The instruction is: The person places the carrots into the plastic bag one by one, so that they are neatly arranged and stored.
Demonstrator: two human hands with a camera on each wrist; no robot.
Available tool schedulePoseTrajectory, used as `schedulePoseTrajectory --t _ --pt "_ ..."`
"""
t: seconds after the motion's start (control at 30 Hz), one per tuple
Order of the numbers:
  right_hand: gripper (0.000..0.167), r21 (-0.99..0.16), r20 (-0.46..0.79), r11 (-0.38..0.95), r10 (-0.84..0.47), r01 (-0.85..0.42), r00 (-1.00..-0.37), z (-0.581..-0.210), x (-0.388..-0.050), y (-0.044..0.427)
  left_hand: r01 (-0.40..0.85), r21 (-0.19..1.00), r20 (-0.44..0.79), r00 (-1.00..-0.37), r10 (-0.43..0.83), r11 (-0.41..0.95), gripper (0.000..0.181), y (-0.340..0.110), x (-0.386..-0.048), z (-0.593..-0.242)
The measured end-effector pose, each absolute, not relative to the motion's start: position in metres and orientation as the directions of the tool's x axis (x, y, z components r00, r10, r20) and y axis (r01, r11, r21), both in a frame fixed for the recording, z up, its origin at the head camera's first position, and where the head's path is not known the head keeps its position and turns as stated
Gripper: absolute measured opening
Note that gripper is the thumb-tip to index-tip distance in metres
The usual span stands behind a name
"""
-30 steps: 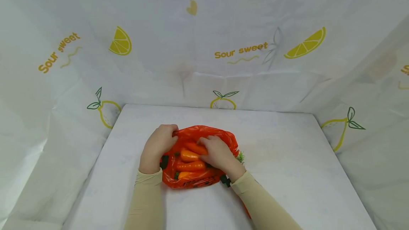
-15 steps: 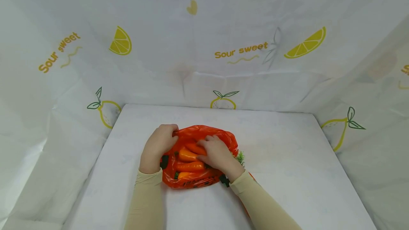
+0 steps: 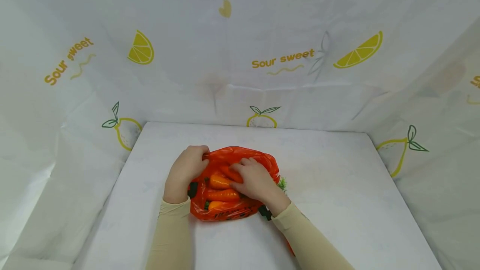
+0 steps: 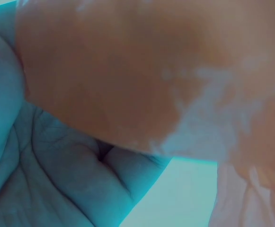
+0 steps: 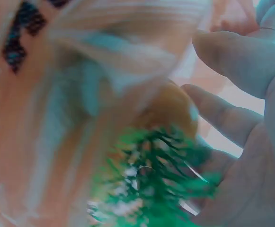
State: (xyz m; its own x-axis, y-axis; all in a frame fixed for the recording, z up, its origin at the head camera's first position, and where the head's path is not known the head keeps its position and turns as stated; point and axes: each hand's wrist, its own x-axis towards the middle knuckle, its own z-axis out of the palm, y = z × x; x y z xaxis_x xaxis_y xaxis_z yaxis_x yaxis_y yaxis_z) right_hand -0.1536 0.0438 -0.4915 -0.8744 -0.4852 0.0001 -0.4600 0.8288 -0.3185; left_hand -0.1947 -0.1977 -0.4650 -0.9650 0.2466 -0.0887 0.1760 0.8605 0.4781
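Observation:
A red plastic bag (image 3: 275, 166) with black print lies mouth up on the white table, with several orange carrots (image 3: 223, 196) inside. At its left rim, my left hand (image 3: 187, 168) grips the plastic; in the left wrist view the bag's film (image 4: 104, 80) covers the fingertips. My right hand (image 3: 256, 180) reaches into the mouth from the right, its fingers and thumb spread over the upper carrots and touching them. The right wrist view shows that hand (image 5: 251, 109) with fairly straight fingers beside a carrot (image 5: 170, 106) with green leafy tops (image 5: 161, 175).
A white table (image 3: 337, 186) extends round the bag, with a white lemon-print sheet (image 3: 187, 74) behind and at the sides. Leafy greens (image 3: 282, 184) stick out past the bag's right edge. Something orange (image 3: 290, 248) shows partly under the right forearm.
The carrots under my right hand have shifted slightly left within the bag. My right fingers have moved a little; my left hand keeps its grip on the rim.

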Motion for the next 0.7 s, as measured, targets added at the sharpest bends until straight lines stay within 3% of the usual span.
schedulePoseTrajectory --t 0.7 --pt "0.047 -0.35 0.177 0.812 -0.432 -0.467 -0.884 -0.441 -0.132 0.071 0.171 0.474 -0.099 -0.964 0.245 0.864 0.011 -0.196 -0.195 -0.466"
